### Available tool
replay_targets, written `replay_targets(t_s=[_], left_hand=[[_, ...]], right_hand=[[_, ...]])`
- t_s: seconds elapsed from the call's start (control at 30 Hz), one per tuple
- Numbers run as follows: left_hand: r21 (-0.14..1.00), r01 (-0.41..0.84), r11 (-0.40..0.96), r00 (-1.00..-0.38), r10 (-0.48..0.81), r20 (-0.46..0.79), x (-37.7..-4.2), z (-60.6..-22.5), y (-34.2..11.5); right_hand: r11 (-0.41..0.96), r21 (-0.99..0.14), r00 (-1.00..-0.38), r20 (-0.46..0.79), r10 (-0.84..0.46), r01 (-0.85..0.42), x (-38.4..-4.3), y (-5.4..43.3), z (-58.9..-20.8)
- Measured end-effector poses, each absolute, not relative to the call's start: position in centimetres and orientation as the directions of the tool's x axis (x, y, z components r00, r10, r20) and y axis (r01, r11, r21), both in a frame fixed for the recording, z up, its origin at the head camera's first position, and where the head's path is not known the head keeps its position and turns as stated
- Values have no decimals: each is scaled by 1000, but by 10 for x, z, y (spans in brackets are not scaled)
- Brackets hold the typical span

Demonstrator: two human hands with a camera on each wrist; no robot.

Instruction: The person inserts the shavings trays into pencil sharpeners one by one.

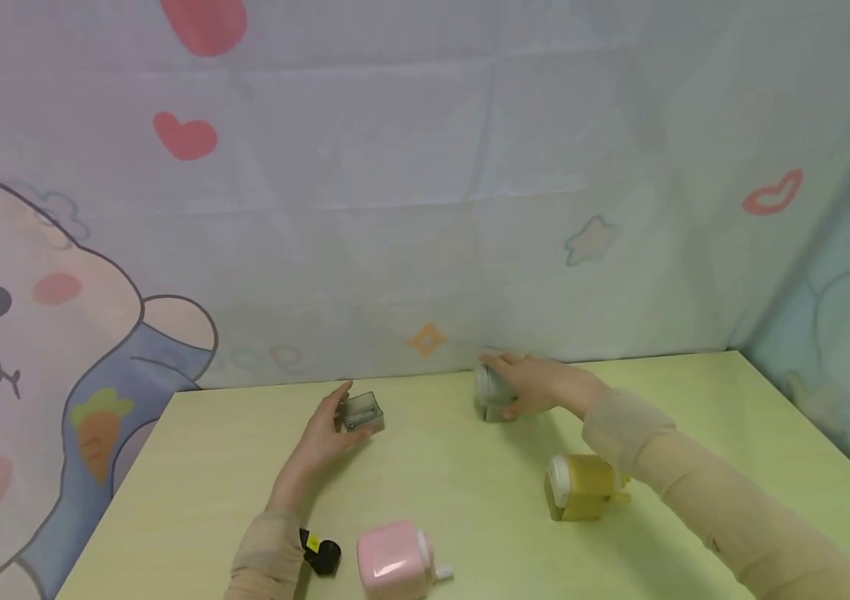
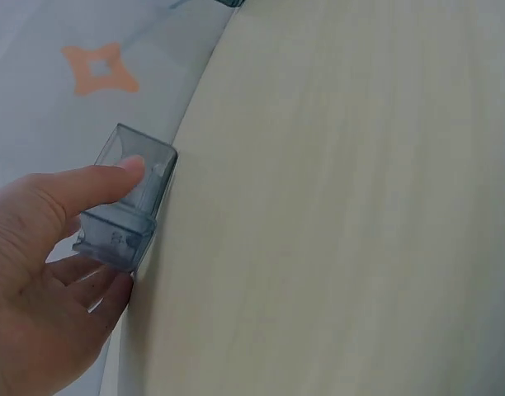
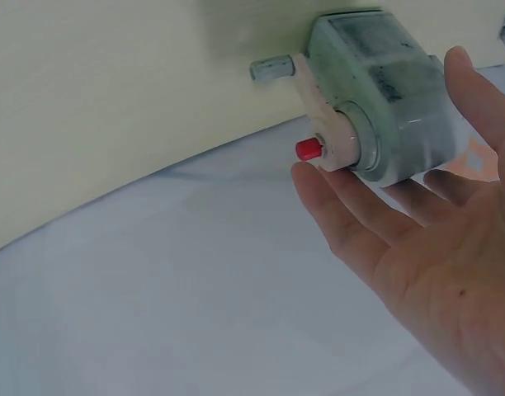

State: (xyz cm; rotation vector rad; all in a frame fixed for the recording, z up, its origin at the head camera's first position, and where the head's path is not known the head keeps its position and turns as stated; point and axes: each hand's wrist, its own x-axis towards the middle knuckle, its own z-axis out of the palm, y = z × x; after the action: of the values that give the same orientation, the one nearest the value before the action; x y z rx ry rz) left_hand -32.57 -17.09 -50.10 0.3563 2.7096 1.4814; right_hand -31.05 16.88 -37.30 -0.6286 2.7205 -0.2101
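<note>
At the back left of the table my left hand (image 1: 323, 433) holds a small clear grey plastic box (image 1: 362, 412) between thumb and fingers. The left wrist view shows the thumb across the box (image 2: 145, 186), with fingers below it. Farther right, near the table's back edge, stands a grey-green crank pencil sharpener (image 1: 492, 392). My right hand (image 1: 537, 385) reaches round it from the right. In the right wrist view the sharpener (image 3: 384, 91) has a pale crank arm and a red tip at its hub. The fingers lie fairly straight along it, thumb apart from the body.
A yellow crank sharpener (image 1: 586, 487) stands under the right forearm. A pink one (image 1: 393, 558) with a white handle is at the front, beside a small black object (image 1: 326, 557) with a yellow label near the left sleeve. A printed cloth (image 1: 410, 167) hangs behind the table (image 1: 440, 467).
</note>
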Motion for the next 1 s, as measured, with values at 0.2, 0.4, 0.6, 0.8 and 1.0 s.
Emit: replay_targets(t_s=[0.2, 0.4, 0.6, 0.8, 1.0], left_hand=[[846, 170, 506, -976, 203, 75, -325, -499, -177], [843, 154, 516, -980, 186, 66, -320, -500, -183], [864, 155, 479, -980, 184, 74, -314, -503, -184], [890, 149, 430, -977, 200, 67, -313, -504, -179], [881, 160, 445, -973, 221, 65, -314, -499, -172]], right_hand=[[898, -214, -847, -304, -436, -385, -321, 169, -375], [897, -244, -842, -321, -434, -369, -329, 166, -379], [900, -259, -838, -342, -426, -352, -335, 166, -386], [905, -287, -834, -373, -406, -312, -336, 169, -385], [914, -326, -831, -417, -368, -242, -331, 171, -383]])
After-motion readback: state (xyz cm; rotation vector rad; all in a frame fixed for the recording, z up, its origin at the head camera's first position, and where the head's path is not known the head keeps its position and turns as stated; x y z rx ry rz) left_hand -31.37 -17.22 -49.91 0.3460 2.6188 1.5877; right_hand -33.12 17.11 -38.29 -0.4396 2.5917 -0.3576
